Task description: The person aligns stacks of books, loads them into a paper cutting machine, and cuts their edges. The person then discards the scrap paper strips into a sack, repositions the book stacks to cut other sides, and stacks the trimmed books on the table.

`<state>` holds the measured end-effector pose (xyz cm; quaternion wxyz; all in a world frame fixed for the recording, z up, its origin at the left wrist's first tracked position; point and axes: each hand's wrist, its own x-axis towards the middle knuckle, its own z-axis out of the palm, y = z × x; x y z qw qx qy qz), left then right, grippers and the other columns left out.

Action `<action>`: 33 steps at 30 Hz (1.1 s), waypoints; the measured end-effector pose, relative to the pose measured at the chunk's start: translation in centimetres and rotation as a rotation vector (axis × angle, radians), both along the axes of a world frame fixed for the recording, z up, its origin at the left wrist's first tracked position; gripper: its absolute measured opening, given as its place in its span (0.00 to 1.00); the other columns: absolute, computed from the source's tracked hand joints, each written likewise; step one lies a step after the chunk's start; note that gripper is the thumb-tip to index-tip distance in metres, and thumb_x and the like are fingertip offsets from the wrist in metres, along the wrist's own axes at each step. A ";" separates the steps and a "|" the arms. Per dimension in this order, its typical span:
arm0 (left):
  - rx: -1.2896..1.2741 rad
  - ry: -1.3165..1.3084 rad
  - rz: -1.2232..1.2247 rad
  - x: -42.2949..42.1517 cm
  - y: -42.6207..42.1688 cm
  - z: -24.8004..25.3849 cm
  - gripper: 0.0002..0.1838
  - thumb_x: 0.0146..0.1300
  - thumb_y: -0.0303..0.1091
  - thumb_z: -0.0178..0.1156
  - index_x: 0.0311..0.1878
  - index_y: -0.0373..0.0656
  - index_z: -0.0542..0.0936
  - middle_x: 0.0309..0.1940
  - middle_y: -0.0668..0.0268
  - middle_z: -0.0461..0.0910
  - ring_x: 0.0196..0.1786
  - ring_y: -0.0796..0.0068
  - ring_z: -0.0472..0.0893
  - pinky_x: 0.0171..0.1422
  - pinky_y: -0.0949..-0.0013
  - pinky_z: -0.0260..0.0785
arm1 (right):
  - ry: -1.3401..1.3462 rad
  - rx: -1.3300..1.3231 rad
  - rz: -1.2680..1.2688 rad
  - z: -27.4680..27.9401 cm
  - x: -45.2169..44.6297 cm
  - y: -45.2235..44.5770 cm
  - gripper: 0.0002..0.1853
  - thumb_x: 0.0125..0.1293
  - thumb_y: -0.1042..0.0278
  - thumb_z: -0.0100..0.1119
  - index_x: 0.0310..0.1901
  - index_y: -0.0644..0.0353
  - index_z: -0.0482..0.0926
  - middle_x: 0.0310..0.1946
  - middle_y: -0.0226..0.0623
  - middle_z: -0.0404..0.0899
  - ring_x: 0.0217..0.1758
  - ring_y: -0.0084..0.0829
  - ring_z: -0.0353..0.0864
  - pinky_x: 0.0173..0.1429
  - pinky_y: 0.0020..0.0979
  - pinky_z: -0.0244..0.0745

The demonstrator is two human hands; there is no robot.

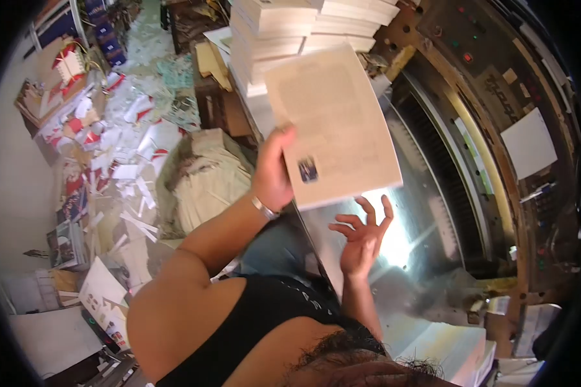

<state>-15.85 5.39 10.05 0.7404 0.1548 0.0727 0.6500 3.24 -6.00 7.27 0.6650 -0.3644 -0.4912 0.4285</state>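
A thin beige book [339, 122] with faint printing and a small dark picture near one corner is held up over the metal table. My left hand [275, 169], with a band at the wrist, grips its left edge, the thumb lying on the cover and the fingers hidden behind. Just below the book's lower edge is my right hand [361, 238], its fingers spread and slightly bent. It holds nothing and appears apart from the book. The shiny metal table [419, 193] lies beneath both.
Tall stacks of books [274, 32] stand at the table's far end. Along the right runs a large machine [490, 84] with a long slot and buttons. Another pile of paper [445, 348] sits near my right arm. A filled sack [210, 174] and scattered paper scraps [135, 171] cover the left floor.
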 end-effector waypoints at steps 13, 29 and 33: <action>0.341 0.332 0.458 -18.9 25.0 20.2 0.30 0.67 0.51 0.64 0.63 0.39 0.77 0.58 0.58 0.84 0.60 0.57 0.83 0.66 0.51 0.77 | -0.318 -0.162 -0.202 -8.4 2.9 -2.4 0.54 0.66 0.43 0.69 0.81 0.64 0.49 0.65 0.51 0.68 0.49 0.34 0.81 0.52 0.35 0.79; -0.104 0.957 0.558 -20.0 33.1 18.0 0.49 0.58 0.70 0.65 0.69 0.34 0.74 0.61 0.52 0.79 0.60 0.61 0.82 0.63 0.60 0.78 | -0.345 -0.186 -0.240 -8.5 3.0 -2.3 0.52 0.69 0.43 0.68 0.80 0.68 0.51 0.67 0.53 0.67 0.50 0.35 0.82 0.51 0.33 0.80; -0.133 0.949 0.474 -19.3 32.6 17.3 0.45 0.62 0.73 0.55 0.70 0.45 0.76 0.68 0.57 0.79 0.65 0.59 0.79 0.68 0.57 0.70 | -0.339 -0.183 -0.235 -8.8 3.2 -2.2 0.52 0.70 0.43 0.67 0.81 0.69 0.50 0.67 0.53 0.67 0.50 0.36 0.82 0.51 0.32 0.80</action>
